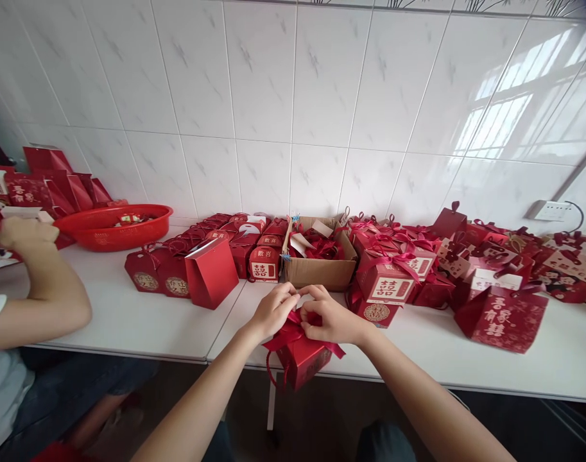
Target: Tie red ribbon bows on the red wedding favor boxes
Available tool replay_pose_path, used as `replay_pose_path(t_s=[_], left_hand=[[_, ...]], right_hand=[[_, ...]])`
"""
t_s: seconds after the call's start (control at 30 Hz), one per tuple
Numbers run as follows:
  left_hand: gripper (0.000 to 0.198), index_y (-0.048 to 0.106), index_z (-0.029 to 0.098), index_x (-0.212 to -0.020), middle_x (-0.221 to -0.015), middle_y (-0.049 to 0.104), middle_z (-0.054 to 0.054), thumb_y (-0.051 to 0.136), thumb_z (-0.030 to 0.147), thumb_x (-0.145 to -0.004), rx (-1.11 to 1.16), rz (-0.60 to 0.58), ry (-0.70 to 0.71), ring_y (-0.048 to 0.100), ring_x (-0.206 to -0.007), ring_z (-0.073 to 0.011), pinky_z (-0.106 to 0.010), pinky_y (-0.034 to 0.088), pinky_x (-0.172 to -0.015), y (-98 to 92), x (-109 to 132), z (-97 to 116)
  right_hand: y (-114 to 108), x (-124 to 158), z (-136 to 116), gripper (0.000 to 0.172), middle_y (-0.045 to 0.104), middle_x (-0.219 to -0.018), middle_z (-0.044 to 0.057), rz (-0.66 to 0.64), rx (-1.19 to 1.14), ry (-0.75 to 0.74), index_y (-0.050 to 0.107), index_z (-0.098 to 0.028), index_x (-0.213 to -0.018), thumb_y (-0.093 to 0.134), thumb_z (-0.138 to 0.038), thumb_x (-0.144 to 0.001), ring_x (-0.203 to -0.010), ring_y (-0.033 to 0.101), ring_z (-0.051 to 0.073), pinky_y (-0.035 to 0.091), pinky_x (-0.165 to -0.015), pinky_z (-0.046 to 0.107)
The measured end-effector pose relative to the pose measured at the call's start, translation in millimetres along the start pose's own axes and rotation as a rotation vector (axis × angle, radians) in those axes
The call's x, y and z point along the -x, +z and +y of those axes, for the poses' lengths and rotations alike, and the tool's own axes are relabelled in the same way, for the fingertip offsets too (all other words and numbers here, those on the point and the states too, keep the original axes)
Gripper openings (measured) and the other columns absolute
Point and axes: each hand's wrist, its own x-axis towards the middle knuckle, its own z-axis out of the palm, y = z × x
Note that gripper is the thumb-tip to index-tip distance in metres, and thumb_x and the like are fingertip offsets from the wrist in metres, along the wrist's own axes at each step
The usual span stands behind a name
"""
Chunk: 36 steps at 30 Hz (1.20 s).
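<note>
A red gift box with a dark red ribbon on top sits at the table's front edge, partly over it. Both hands meet above the box, fingertips nearly touching. My left hand pinches the ribbon from the left. From the right, my right hand has thumb and forefinger curled together on the ribbon. The fingers hide part of the bow. A red cord handle hangs at the box's left side. Just behind my hands stands an open cardboard box with red ribbons and pale cards inside.
Ribboned red boxes are stacked to the right, with more gift boxes beyond. Left of the carton stand red boxes in rows. A red plastic basin holds small wrapped items. A co-worker's arm reaches in at left.
</note>
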Motion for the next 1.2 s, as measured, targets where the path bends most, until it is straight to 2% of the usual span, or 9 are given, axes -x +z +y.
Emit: replay_pose_path(t_s=[0.17, 0.33, 0.43, 0.6, 0.7, 0.83, 1.07, 1.13, 1.2], left_hand=[[0.030, 0.059, 0.018, -0.079, -0.089, 0.062, -0.004, 0.042, 0.043, -0.087, 0.052, 0.013, -0.007, 0.058, -0.084, -0.0200, -0.030, 0.043, -0.077, 6.9, 4.1, 3.2], [0.045, 0.046, 0.021, -0.128, -0.134, 0.053, -0.011, 0.040, 0.045, -0.090, 0.367, 0.162, -0.028, 0.049, -0.124, -0.0249, -0.037, 0.040, -0.102, 7.5, 38.8, -12.2], [0.046, 0.045, 0.021, -0.131, -0.142, 0.047, -0.013, 0.044, 0.039, -0.089, 0.286, 0.205, -0.070, 0.041, -0.133, -0.0285, -0.044, 0.035, -0.108, 11.7, 72.0, -34.8], [0.055, 0.038, 0.022, -0.137, -0.141, 0.049, -0.013, 0.052, 0.027, -0.084, 0.034, 0.182, -0.031, 0.043, -0.133, -0.0286, -0.044, 0.039, -0.108, 45.1, 108.0, -47.0], [0.055, 0.036, 0.025, -0.140, -0.137, 0.054, -0.013, 0.050, 0.027, -0.086, -0.102, 0.115, 0.079, 0.052, -0.126, -0.0270, -0.041, 0.046, -0.102, 65.6, 115.8, -34.6], [0.059, 0.033, 0.032, -0.142, -0.140, 0.052, -0.007, 0.050, 0.023, -0.086, -0.319, 0.072, 0.224, 0.051, -0.127, -0.0264, -0.041, 0.047, -0.101, 70.2, 114.0, -34.6], [0.052, 0.043, 0.031, -0.137, -0.139, 0.054, -0.005, 0.050, 0.026, -0.087, -0.734, 0.213, 0.232, 0.046, -0.130, -0.0320, -0.054, 0.022, -0.109, 66.0, 99.9, -81.1], [0.054, 0.040, 0.031, -0.140, -0.142, 0.051, -0.005, 0.050, 0.026, -0.087, -0.800, 0.207, 0.248, 0.046, -0.130, -0.0300, -0.049, 0.019, -0.111, 68.1, 102.1, -85.9], [0.056, 0.037, 0.030, -0.142, -0.143, 0.050, -0.004, 0.049, 0.026, -0.087, -0.841, 0.210, 0.264, 0.046, -0.131, -0.0279, -0.045, 0.018, -0.111, 69.3, 104.9, -86.6]], right_hand=[[-0.9, 6.0, -5.0, 0.006, 0.050, -0.120, 0.010, 0.057, 0.022, 0.019, 0.061, -0.018, -0.073, 0.064, -0.018, -0.078, -0.121, 0.040, 0.027, 0.038, -0.102, 0.043], [6.5, 52.6, -3.1, 0.033, 0.046, -0.135, 0.011, 0.397, -0.219, 0.248, 0.048, -0.026, -0.124, 0.047, -0.037, -0.093, -0.127, 0.042, 0.023, 0.040, -0.103, 0.041], [37.2, 89.0, -0.7, 0.042, 0.045, -0.139, 0.012, 0.514, -0.294, 0.411, 0.037, -0.028, -0.134, 0.045, -0.039, -0.094, -0.128, 0.045, 0.024, 0.042, -0.103, 0.043], [104.6, 112.8, -11.4, 0.110, 0.022, -0.153, 0.018, 0.538, -0.296, 0.437, -0.008, -0.026, -0.148, 0.071, -0.043, -0.074, -0.140, 0.027, 0.035, 0.030, -0.110, 0.055], [114.9, 122.8, -14.8, 0.112, 0.025, -0.151, 0.019, 0.708, -0.260, 0.518, -0.006, -0.025, -0.148, 0.073, -0.044, -0.071, -0.139, 0.027, 0.038, 0.028, -0.109, 0.061], [84.3, 160.4, -8.9, 0.100, 0.041, -0.141, 0.016, 0.917, -0.163, 0.649, 0.015, -0.029, -0.146, 0.075, -0.045, -0.066, -0.128, 0.044, 0.039, 0.037, -0.103, 0.061], [-3.8, 188.2, 11.4, 0.115, 0.027, -0.144, 0.019, 1.659, 0.373, 0.643, 0.017, -0.019, -0.146, 0.083, -0.043, -0.054, -0.129, 0.040, 0.035, 0.038, -0.104, 0.054], [-18.0, 183.0, 33.5, 0.119, 0.025, -0.145, 0.022, 1.669, 0.449, 0.669, 0.012, -0.015, -0.147, 0.081, -0.046, -0.056, -0.131, 0.037, 0.036, 0.036, -0.105, 0.054], [-21.6, 178.4, 59.9, 0.119, 0.027, -0.145, 0.025, 1.490, 0.436, 0.750, 0.009, -0.010, -0.147, 0.078, -0.051, -0.059, -0.133, 0.034, 0.039, 0.034, -0.106, 0.055]])
